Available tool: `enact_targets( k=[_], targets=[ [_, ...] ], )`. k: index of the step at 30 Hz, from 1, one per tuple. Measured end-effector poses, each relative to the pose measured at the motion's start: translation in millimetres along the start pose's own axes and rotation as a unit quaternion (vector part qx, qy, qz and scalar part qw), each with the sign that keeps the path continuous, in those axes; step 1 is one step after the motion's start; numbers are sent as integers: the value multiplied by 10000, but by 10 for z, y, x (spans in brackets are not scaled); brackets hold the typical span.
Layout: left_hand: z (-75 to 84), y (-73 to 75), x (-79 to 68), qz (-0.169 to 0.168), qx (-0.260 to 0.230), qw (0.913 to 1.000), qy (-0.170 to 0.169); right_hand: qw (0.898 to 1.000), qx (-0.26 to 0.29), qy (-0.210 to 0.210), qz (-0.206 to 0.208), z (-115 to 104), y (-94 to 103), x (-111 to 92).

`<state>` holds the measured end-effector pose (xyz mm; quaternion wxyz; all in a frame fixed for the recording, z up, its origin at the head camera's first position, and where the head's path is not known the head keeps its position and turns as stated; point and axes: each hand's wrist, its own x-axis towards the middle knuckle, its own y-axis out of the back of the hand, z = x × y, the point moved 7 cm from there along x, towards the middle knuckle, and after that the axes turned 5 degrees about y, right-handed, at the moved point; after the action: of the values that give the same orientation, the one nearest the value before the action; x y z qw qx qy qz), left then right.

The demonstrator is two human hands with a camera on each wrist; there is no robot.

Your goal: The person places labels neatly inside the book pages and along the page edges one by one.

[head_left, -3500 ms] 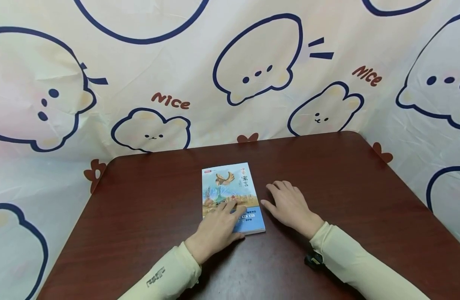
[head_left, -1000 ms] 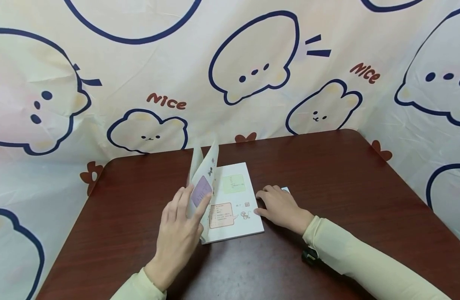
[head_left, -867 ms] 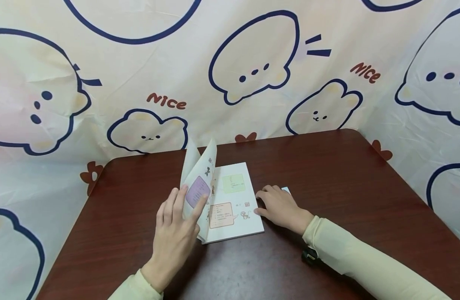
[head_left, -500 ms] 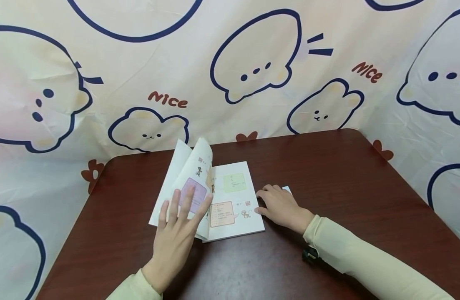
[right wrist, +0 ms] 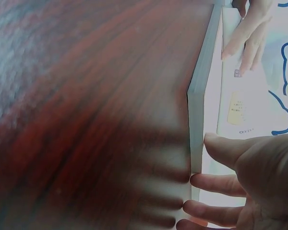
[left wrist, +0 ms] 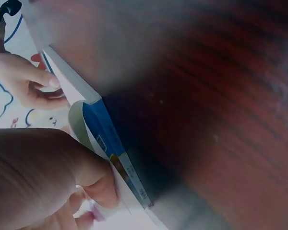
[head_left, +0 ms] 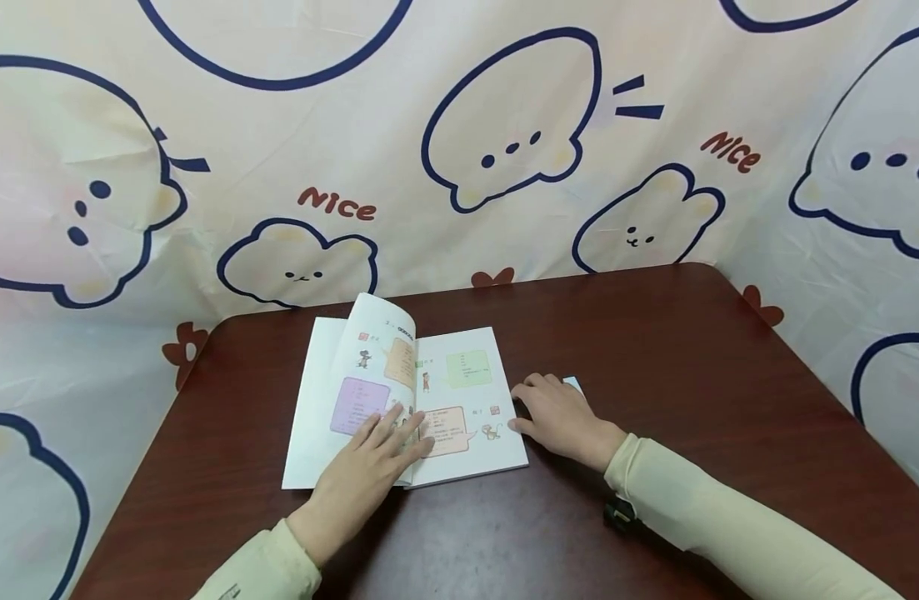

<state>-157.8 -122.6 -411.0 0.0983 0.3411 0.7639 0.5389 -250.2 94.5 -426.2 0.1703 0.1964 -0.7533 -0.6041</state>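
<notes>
An open picture book [head_left: 462, 358] lies on the table. Its right page shows a green and a pink text box. The left leaf [head_left: 362, 350], with a purple box, curves up off the white sheet below it. My left hand [head_left: 362, 471] rests on the leaf's lower part by the spine, its fingers extended. In the left wrist view the thumb [left wrist: 103, 184] lies at the lower edge, beside the blue cover [left wrist: 105, 127]. My right hand [head_left: 560, 417] rests at the right edge. Its thumb [right wrist: 221, 146] touches the edge while the fingers point down to the table.
A small pale blue corner of a flat thing [head_left: 573, 384] shows behind my right hand. The dark wooden table [head_left: 691, 367] extends around the book. Behind it hangs a white cloth [head_left: 399, 133] with cartoon drawings. A dark device [head_left: 621, 513] sits under the right wrist.
The book was closed 3.5 s ago; its cover and leaves have swung over to the left. My left hand has since moved down toward the spine. The right hand has barely moved this last second.
</notes>
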Motion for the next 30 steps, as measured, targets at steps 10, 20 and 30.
enact_targets(
  k=[10, 20, 30],
  targets=[
    [-168, 21, 1, -951, -1736, 9760, 905, 9999, -107, -11, -17, -11, 11, -6],
    [-224, 6, 330, -368, -900, 9903, 989, 9999, -142, -61, -44, -11, 2, -26],
    [-361, -200, 429, -1514, -1534, 9650, 1492, 9999, -137, 11, 3, -25, -8, -18]
  ],
)
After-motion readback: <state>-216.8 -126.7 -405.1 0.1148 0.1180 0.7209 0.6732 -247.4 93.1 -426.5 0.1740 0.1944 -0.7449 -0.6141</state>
